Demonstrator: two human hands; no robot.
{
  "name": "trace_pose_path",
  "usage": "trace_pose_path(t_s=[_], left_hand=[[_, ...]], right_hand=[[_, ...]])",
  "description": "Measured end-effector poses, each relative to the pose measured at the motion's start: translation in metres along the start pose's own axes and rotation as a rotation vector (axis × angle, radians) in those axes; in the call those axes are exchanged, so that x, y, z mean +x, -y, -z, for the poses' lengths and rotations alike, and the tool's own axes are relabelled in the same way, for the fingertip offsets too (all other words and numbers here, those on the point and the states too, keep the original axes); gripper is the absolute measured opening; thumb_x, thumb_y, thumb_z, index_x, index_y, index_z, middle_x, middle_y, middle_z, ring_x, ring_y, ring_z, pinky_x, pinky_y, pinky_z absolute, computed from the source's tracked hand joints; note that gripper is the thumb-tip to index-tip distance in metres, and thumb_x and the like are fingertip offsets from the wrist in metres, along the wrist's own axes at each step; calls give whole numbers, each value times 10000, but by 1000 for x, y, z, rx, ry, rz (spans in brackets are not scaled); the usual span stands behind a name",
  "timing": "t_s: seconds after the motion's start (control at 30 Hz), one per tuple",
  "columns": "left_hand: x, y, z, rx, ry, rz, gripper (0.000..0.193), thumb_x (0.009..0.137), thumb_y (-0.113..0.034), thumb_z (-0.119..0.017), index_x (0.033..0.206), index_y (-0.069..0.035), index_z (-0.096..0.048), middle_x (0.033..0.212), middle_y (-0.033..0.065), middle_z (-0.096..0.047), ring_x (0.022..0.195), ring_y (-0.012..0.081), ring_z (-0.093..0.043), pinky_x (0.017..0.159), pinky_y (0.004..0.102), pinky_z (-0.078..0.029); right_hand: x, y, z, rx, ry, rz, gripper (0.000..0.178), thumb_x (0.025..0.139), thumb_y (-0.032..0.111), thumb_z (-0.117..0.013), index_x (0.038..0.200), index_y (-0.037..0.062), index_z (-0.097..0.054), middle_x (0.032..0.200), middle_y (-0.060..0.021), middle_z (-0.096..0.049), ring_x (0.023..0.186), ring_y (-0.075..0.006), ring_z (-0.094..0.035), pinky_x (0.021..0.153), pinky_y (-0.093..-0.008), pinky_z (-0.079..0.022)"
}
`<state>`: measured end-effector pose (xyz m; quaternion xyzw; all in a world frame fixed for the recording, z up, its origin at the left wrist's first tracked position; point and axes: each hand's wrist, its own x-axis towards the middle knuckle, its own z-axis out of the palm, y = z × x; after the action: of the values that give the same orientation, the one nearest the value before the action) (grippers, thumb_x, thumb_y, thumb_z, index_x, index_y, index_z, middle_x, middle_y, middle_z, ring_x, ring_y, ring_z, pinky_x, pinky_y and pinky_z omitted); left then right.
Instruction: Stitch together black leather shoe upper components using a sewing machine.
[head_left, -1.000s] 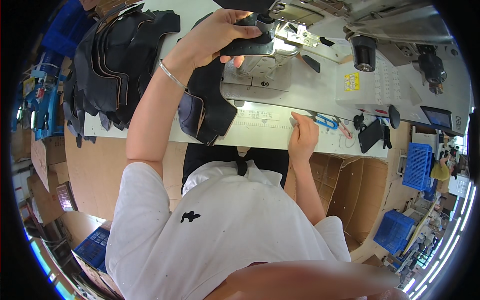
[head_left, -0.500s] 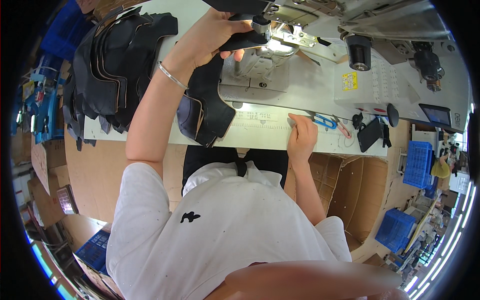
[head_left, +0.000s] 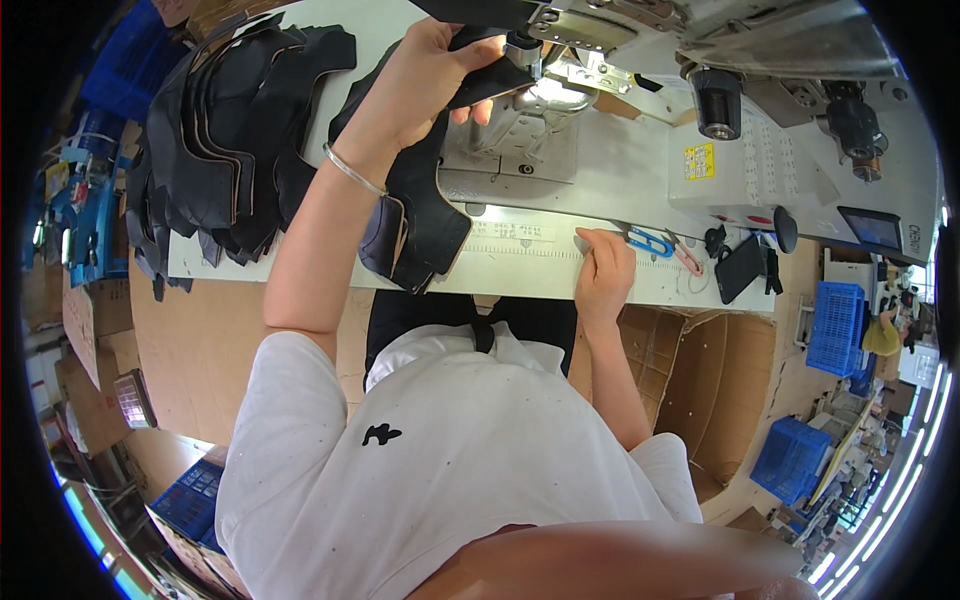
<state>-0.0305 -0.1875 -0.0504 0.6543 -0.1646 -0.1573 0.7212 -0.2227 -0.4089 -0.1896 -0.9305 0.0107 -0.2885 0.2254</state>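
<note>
My left hand [head_left: 425, 85] reaches up to the sewing machine [head_left: 590, 70], its thumb and fingers closed on a black leather piece [head_left: 492, 80] beside the lit needle area. A metal bangle is on that wrist. Below the wrist another black leather piece [head_left: 435, 225] with tan cut edges lies over the front of the table. My right hand [head_left: 605, 275] rests at the table's front edge with its fingers curled loosely; what they hold, if anything, is hidden. Just right of it lie blue thread snips [head_left: 652, 242] and a pink-handled tool [head_left: 688, 260].
A heap of black leather pieces [head_left: 225, 140] covers the table's left end. A black phone-like object [head_left: 740, 270] lies near the right end. Under the table stands an open cardboard box [head_left: 720, 400]. Blue crates [head_left: 835, 325] and a person [head_left: 880, 335] are farther right.
My left forearm and elbow have shifted slightly right, and the hand has turned a little with the leather piece. My right hand stays where it was.
</note>
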Motion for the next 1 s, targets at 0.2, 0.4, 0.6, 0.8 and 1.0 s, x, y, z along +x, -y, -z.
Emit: trace_pose_path(t_s=[0.2,0.4,0.6,0.8,1.0], left_hand=[[-8,5,-8,-44,-72,-91,196,938,-122,-577,1043,41,-547,774,121,-652,457,174,-611,344,234,-414],[-24,5,-19,-99,-175,-114,234,922,-152,-602,1032,43,-537,782,126,-649,466,208,-634,344,246,-437],[-35,9,-31,-94,-279,-127,276,900,-200,-631,985,39,-524,771,98,-634,416,158,-577,344,232,-429],[-37,21,-45,-31,-432,-204,279,908,-235,-624,949,12,-501,718,53,-585,413,81,-495,330,207,-375],[-38,37,-57,30,-555,-291,313,923,-238,-622,916,21,-445,719,53,-508,535,117,-452,472,250,-394]], right_hand=[[0,0,0,0,-2,-2,313,728,-91,-554,967,67,-681,927,-63,-629,872,-243,-584,796,-349,-421],[0,0,-2,1,-10,-1,305,729,-91,-555,956,68,-682,926,-65,-629,869,-245,-584,796,-347,-422],[0,0,-1,1,-19,0,298,729,-91,-557,950,65,-682,928,-67,-631,875,-249,-586,798,-349,-424],[0,1,-1,-3,-4,-13,291,728,-89,-559,941,65,-684,926,-64,-633,874,-250,-589,794,-350,-426],[1,1,-1,4,-12,-12,287,730,-89,-559,936,66,-686,922,-60,-633,867,-248,-590,787,-350,-428]])
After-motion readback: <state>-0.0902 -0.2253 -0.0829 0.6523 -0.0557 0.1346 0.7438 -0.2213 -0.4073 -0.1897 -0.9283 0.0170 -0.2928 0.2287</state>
